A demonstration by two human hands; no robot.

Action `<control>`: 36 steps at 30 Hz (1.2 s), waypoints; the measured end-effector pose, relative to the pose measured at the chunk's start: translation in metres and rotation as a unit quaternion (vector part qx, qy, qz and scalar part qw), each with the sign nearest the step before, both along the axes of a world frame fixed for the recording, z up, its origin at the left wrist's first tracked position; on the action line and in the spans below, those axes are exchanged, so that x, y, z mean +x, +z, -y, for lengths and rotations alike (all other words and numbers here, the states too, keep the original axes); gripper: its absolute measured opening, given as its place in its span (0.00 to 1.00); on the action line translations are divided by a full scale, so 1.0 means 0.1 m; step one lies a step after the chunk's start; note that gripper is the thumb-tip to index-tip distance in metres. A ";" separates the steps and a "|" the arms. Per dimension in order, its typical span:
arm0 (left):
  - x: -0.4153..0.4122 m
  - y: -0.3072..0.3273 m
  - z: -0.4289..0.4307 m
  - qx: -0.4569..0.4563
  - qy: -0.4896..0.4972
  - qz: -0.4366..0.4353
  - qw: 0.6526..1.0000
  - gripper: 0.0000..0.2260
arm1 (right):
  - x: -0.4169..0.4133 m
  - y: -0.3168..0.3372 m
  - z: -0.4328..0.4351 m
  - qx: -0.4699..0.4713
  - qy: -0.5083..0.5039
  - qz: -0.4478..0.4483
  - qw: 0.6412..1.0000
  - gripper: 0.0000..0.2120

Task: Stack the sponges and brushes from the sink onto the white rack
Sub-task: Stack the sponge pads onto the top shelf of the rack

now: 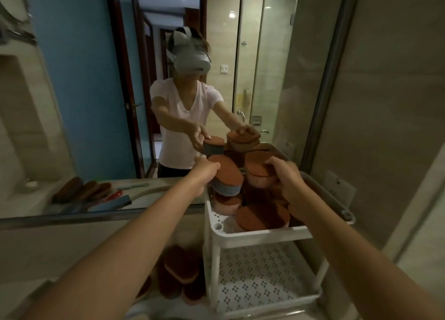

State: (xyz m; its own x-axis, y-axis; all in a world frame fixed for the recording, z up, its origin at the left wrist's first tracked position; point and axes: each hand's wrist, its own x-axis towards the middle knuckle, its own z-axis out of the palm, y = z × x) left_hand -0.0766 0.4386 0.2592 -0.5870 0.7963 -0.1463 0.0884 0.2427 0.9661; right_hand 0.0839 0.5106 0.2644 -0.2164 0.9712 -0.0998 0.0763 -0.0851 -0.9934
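Mirror (96, 79) fills the back wall and reflects the person, the hands and the pile. White rack (260, 234) stands right of centre, two tiers, perforated lower shelf (260, 278) under the top shelf. The sponge pile (262, 216) sits on the top shelf, brown-topped and heaped from the front edge to the back. Left hand (204, 173) is at the top shelf's left edge, fingers curled round a blue sponge (228, 177) that is tilted and leans on the pile. Right hand (286, 175) is over the right side of the top shelf, fingers wrapped over a pink sponge (258, 173) that sits on top of the pile. The two held sponges are just beside each other. Brown items (180, 271) lie low, just left of the rack's lower shelf; too blurred to tell sponges from brushes.
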 end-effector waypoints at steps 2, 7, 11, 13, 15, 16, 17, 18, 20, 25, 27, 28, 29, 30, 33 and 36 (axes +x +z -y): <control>0.00 -0.07 -0.09 -0.021 -0.009 -0.010 1.000 0.23 | -0.03 -0.04 -0.10 -0.013 0.017 0.016 1.000 0.09; -0.05 -0.20 -0.19 -0.051 0.010 -0.071 0.996 0.22 | -0.14 -0.22 -0.25 -0.023 0.038 0.047 0.998 0.19; 0.01 -0.22 -0.18 -0.072 0.016 -0.129 0.989 0.23 | -0.19 -0.28 -0.27 -0.015 0.038 0.051 0.998 0.25; 0.02 -0.24 -0.19 -0.083 0.019 -0.180 0.980 0.21 | -0.18 -0.27 -0.29 -0.008 0.037 0.060 0.998 0.26; 0.03 -0.25 -0.19 -0.085 0.017 -0.229 0.970 0.20 | -0.16 -0.25 -0.29 -0.007 0.038 0.068 0.997 0.25; 0.04 -0.25 -0.19 -0.083 0.015 -0.244 0.966 0.19 | -0.14 -0.24 -0.29 -0.009 0.044 0.071 0.996 0.24; 0.05 -0.25 -0.19 -0.081 0.014 -0.256 0.963 0.19 | -0.13 -0.23 -0.29 -0.010 0.052 0.073 0.996 0.24; 0.06 -0.25 -0.19 -0.083 0.014 -0.265 0.961 0.19 | -0.11 -0.23 -0.29 -0.012 0.058 0.074 0.995 0.23; 0.08 -0.25 -0.18 -0.083 0.016 -0.281 0.956 0.18 | -0.08 -0.24 -0.31 -0.010 0.070 0.074 0.995 0.21; 0.11 -0.32 -0.14 -0.090 0.018 -0.317 0.944 0.18 | -0.06 -0.30 -0.26 0.030 0.068 0.124 0.989 0.24; 0.09 -0.32 -0.14 -0.086 0.017 -0.324 0.942 0.18 | -0.06 -0.29 -0.22 0.077 0.063 0.155 0.983 0.20; 0.08 -0.32 -0.14 -0.082 0.015 -0.325 0.942 0.17 | -0.05 -0.29 -0.21 0.103 0.060 0.174 0.978 0.18; 0.08 -0.32 -0.14 -0.077 0.010 -0.328 0.942 0.17 | -0.05 -0.28 -0.20 0.129 0.057 0.192 0.971 0.17; 0.07 -0.33 -0.14 -0.073 0.005 -0.332 0.941 0.18 | -0.04 -0.28 -0.19 0.154 0.057 0.214 0.963 0.16; 0.08 -0.32 -0.13 -0.063 -0.025 -0.347 0.936 0.19 | -0.03 -0.29 -0.13 0.211 0.067 0.272 0.936 0.15; 0.07 -0.30 -0.13 -0.065 -0.049 -0.353 0.932 0.22 | 0.00 -0.30 -0.08 0.249 0.068 0.291 0.921 0.20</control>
